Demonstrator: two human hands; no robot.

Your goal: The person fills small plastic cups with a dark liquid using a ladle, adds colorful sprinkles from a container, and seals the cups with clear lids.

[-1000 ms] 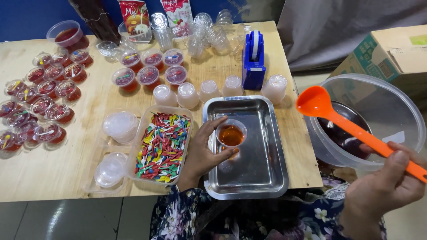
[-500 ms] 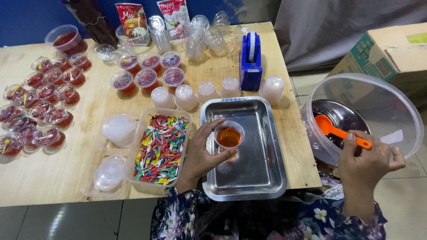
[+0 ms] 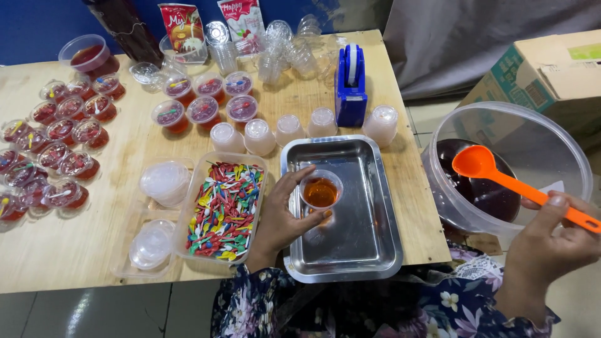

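Your left hand [image 3: 278,219] is wrapped around a small clear cup [image 3: 320,191] of amber liquid, fingers closed on its side, holding it upright over the steel tray [image 3: 369,250] at the near edge of the table [image 3: 81,263]. Your right hand [image 3: 551,241] is closed on the handle of an orange ladle [image 3: 479,164], whose bowl hangs above the dark liquid in the big clear tub [image 3: 563,144], well to the right of the tray and off the table. Just left of the tray sits a clear box of coloured little spoons [image 3: 225,209], with stacks of lids [image 3: 166,181] beside it. Behind the tray stands a row of upturned empty cups [image 3: 288,128] and a blue tape dispenser [image 3: 350,87]. Filled, lidded red cups [image 3: 56,150] crowd the table's left side, and a cardboard box [image 3: 544,69] stands beyond the tub.
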